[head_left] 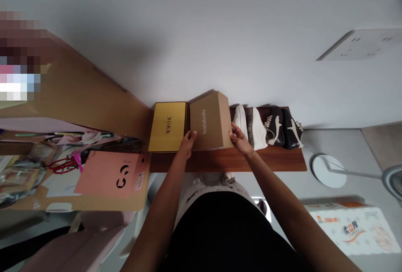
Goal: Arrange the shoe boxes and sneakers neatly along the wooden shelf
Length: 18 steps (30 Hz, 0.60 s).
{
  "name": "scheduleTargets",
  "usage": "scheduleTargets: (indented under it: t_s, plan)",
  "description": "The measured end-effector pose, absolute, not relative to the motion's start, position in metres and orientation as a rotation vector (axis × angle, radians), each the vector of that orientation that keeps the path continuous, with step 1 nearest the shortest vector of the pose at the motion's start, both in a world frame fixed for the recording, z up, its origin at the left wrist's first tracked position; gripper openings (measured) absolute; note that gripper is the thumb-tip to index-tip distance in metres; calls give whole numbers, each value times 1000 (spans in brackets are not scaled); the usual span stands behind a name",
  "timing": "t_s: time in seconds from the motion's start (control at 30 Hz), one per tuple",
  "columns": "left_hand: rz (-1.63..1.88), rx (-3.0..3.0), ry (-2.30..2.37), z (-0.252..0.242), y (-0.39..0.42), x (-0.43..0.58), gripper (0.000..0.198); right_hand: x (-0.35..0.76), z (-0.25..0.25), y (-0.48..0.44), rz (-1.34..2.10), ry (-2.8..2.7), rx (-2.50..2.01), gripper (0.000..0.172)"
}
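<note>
A brown cardboard shoebox (210, 121) printed "balabala" rests on a low wooden shelf (226, 159) against the white wall. My left hand (187, 142) grips its front left corner, and my right hand (239, 138) grips its front right corner. The box sits slightly turned, its right side raised or angled. A yellow "MMOK" box (168, 126) lies flat directly to its left, touching it. To the right stand a pair of white sneakers (249, 126) and a pair of dark shoes (284, 127).
A large open cardboard box (94, 96) with a pink bag (109, 173) and clutter lies at the left. A fan's white base (328, 170) stands on the floor at the right, a tissue pack (354, 228) nearer me. A wall socket (361, 45) is high at the right.
</note>
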State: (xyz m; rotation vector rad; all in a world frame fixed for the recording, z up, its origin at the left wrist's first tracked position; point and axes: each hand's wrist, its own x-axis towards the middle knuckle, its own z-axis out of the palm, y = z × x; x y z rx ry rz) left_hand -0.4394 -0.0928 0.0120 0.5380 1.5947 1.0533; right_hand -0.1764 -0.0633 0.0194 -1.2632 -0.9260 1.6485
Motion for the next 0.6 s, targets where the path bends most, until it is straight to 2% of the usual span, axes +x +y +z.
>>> scheduleTargets:
  t_s: [0.3,0.6]
  plan:
    - [1075,519,1597,13,-90,-430,76,-167,4,-47,1697,-976,-1523,66]
    - [1108,542,1579,8,-83,-430,70,-179,-1,-43,1855,-968,-1387,65]
